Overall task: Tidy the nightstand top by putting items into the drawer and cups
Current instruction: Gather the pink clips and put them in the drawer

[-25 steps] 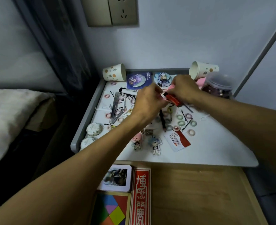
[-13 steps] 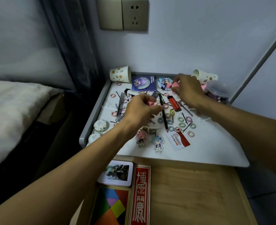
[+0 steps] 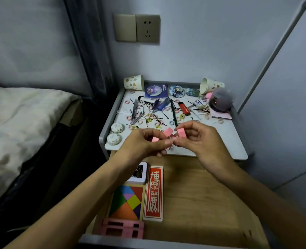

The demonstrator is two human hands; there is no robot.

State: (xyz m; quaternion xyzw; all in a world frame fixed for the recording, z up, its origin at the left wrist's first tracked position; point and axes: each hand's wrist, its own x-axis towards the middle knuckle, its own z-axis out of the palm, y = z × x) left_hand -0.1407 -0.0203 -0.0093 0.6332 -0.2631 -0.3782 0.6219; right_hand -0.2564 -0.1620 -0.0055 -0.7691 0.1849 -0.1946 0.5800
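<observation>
Both hands have come back from the far part of the tabletop (image 3: 226, 139), where they were picking at the mess a moment ago. Now they meet in the air over its near edge, just above the open drawer (image 3: 193, 194). The left hand (image 3: 145, 143) has its fingers curled round little pink blocks (image 3: 168, 132). The right hand (image 3: 200, 141) pinches one more between thumb and fingers. So the blocks are off the tabletop, and I think the next job is to drop them in the drawer. Hair rings (image 3: 126, 102), black pins (image 3: 200, 110) and a red lighter (image 3: 184, 109) lie there, so the tidying has far to go. Both paper cups (image 3: 133, 82) lie on their sides at the far edge.

In the drawer a red box (image 3: 154, 193) has big white Chinese letters. A blue card (image 3: 156, 90) at the far side has small words that look like "Honkai Star Rail". The writing on the lighter is too small to read
</observation>
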